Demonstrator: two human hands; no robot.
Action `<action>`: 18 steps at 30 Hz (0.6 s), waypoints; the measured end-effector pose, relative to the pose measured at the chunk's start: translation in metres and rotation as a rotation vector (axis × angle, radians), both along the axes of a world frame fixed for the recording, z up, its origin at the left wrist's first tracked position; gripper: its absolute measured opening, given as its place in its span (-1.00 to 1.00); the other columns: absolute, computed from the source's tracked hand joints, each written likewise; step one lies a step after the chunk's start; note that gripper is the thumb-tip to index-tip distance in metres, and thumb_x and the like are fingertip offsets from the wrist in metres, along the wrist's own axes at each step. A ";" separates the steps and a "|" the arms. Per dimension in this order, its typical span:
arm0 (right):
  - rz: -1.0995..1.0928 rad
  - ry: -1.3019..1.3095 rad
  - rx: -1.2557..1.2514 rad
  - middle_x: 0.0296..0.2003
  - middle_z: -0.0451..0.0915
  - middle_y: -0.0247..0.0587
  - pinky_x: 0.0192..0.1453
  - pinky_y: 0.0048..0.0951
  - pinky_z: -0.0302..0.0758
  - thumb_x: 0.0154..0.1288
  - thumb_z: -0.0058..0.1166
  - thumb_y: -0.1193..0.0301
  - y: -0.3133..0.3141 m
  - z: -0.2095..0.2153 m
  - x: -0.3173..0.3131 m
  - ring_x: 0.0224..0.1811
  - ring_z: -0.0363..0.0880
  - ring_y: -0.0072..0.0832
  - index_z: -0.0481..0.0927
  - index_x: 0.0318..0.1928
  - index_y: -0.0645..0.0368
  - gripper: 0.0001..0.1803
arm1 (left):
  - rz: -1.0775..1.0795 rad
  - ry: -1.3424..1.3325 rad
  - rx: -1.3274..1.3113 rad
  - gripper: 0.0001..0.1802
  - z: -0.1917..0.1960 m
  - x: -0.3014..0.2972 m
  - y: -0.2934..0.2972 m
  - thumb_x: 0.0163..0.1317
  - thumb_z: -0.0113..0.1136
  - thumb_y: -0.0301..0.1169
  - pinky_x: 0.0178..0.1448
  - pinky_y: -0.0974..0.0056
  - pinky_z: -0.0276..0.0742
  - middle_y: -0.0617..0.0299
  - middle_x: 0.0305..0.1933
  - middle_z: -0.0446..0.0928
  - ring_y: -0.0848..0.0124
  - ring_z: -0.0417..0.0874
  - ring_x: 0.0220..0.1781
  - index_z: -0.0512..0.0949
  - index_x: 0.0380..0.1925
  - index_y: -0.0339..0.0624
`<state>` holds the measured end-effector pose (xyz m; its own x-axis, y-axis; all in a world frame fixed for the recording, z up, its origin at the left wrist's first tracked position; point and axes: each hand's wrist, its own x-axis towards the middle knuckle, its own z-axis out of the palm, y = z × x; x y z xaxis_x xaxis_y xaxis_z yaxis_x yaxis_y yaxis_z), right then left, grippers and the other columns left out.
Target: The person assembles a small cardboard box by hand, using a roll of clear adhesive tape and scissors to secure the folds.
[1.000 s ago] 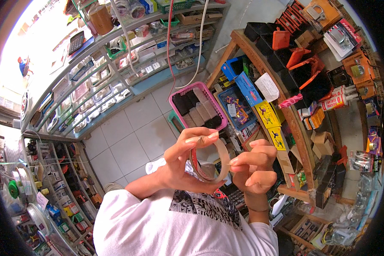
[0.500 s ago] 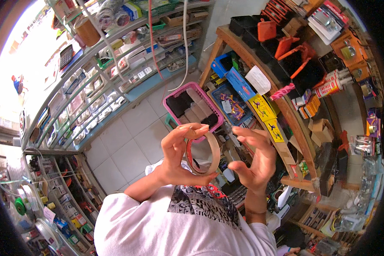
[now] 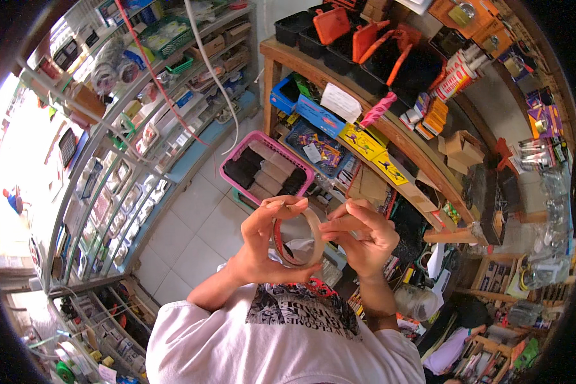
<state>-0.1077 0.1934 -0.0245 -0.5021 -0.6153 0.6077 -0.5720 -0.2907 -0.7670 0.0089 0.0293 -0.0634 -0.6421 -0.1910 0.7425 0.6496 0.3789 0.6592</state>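
Since a second ago the wide beige roll of tape (image 3: 299, 235) sits a little lower in view and turned more edge-on; left hand (image 3: 262, 246) stays clamped round its left rim, fingers hooked over the top. Right hand (image 3: 360, 233) has closed in, fingertips pinching at the roll's right edge, likely hunting the loose tape end; pink plastic basket (image 3: 265, 168) behind

On the wood shelf (image 3: 429, 160): a white paper tag (image 3: 341, 102) on top, yellow boxes (image 3: 365, 142) under its edge, a blue box (image 3: 318, 115) left of those. A brown box (image 3: 462, 148) sits to the right, w/ a red-and-white tube pack (image 3: 457, 72) above.
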 end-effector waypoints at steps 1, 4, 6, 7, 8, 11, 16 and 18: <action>-0.014 0.002 0.000 -0.32 0.76 -0.13 0.08 -0.26 0.52 0.15 0.40 0.61 0.000 -0.003 0.004 -0.13 0.67 -0.32 0.51 0.22 0.18 -0.40 | -0.007 0.011 0.017 0.42 -0.001 -0.003 0.001 -0.26 0.73 -0.32 0.34 -0.14 0.35 -0.20 0.27 0.43 0.01 0.43 0.31 -0.16 0.47 -0.11; -0.098 -0.175 -0.043 -0.40 0.75 -0.22 0.05 -0.19 0.51 0.22 0.37 0.56 0.000 -0.006 0.010 -0.19 0.62 -0.37 0.51 -0.04 0.14 -0.65 | -0.049 -0.018 0.060 0.41 -0.004 -0.009 0.003 -0.26 0.74 -0.34 0.37 -0.15 0.34 -0.18 0.29 0.40 0.02 0.41 0.33 -0.16 0.47 -0.10; -0.192 0.126 -0.065 -0.38 0.75 -0.21 0.02 -0.09 0.49 0.28 0.35 0.52 -0.004 0.001 0.003 -0.26 0.57 -0.41 0.36 -0.27 0.07 -0.67 | -0.036 -0.040 0.084 0.42 -0.007 -0.009 0.006 -0.27 0.74 -0.35 0.39 -0.15 0.33 -0.15 0.29 0.39 0.03 0.40 0.34 -0.16 0.47 -0.10; -0.193 0.124 -0.066 -0.38 0.75 -0.21 0.02 -0.09 0.49 0.28 0.35 0.52 -0.002 0.000 0.002 -0.26 0.57 -0.41 0.36 -0.27 0.07 -0.67 | -0.018 -0.060 0.110 0.42 -0.007 -0.009 0.007 -0.27 0.74 -0.36 0.41 -0.15 0.33 -0.12 0.30 0.38 0.04 0.39 0.35 -0.15 0.47 -0.10; -0.216 0.168 -0.049 -0.29 0.76 -0.26 0.06 -0.12 0.45 0.19 0.33 0.56 0.001 -0.001 0.002 -0.23 0.55 -0.40 0.39 -0.32 0.04 -0.70 | -0.020 -0.061 0.110 0.42 -0.006 -0.010 0.007 -0.27 0.74 -0.36 0.41 -0.15 0.33 -0.12 0.30 0.38 0.04 0.39 0.35 -0.15 0.47 -0.10; -0.268 0.350 -0.003 -0.21 0.78 -0.37 0.10 -0.17 0.42 0.08 0.33 0.59 0.008 0.004 0.004 -0.21 0.51 -0.41 0.43 -0.36 0.00 -0.70 | -0.008 -0.100 0.150 0.41 -0.002 -0.011 0.008 -0.28 0.74 -0.37 0.45 -0.13 0.31 -0.08 0.28 0.37 0.06 0.38 0.36 -0.14 0.47 -0.09; -0.394 0.587 0.026 -0.19 0.78 -0.50 0.06 -0.19 0.43 0.02 0.42 0.52 0.013 0.002 0.012 -0.25 0.47 -0.46 0.42 -0.38 -0.05 -0.64 | 0.053 -0.123 0.204 0.40 -0.001 -0.007 0.016 -0.28 0.74 -0.38 0.46 -0.11 0.29 -0.07 0.27 0.38 0.10 0.37 0.37 -0.12 0.47 -0.10; -0.403 0.593 0.050 -0.23 0.77 -0.52 0.04 -0.16 0.43 0.05 0.42 0.57 0.016 0.000 0.013 -0.26 0.47 -0.45 0.35 -0.30 -0.07 -0.56 | 0.058 -0.124 0.205 0.37 -0.003 -0.008 0.020 -0.26 0.73 -0.40 0.47 -0.08 0.31 -0.03 0.26 0.34 0.10 0.39 0.38 -0.10 0.46 -0.15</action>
